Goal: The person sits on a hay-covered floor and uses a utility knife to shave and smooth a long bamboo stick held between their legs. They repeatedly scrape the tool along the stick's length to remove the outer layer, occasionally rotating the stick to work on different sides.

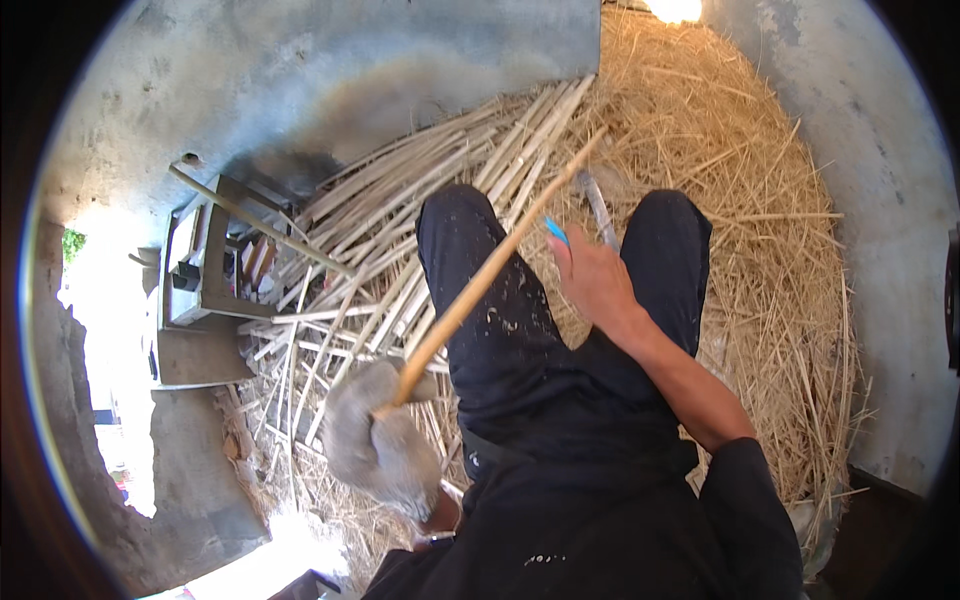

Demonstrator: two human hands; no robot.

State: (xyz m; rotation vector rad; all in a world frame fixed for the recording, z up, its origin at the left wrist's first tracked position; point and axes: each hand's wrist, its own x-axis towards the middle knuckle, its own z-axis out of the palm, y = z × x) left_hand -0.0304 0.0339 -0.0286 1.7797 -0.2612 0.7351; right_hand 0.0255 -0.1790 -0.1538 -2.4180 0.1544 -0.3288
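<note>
Pale sticks [400, 180] heaped left, straw [770, 290] right, pole [480, 283] slanting across thigh [500, 345]

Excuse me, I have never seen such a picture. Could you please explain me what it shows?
There is no machine here: a person works with two hands. A wide camera worn on the head looks down past the dark trousers, and its lens bends straight edges. The left hand, in a grey glove, holds a long wooden stick near its lower end. The right hand, bare, holds a blue object, mostly hidden. On the ground lie pale strips and, to the right, loose straw.
</note>
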